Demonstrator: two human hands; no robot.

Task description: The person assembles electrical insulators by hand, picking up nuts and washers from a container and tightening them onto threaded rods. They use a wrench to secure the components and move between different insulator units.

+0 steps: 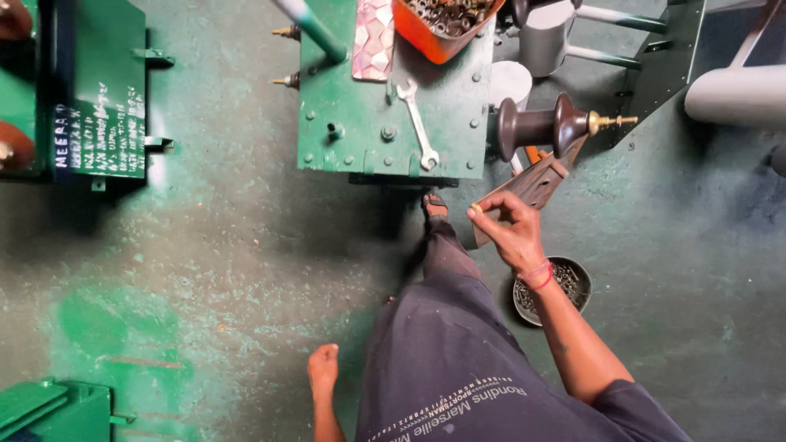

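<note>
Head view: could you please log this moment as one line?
right hand: pinching small brass piece | left hand: unseen | round dark metal bowl: floor | silver spanner: green housing

My right hand (508,233): raised, arm extended forward, thumb and forefinger pinched together, other fingers curled. Left hand out of view.

Single head-worn view, looking steeply down (almost vertical), green floor (205,262) well below, no second view
</note>
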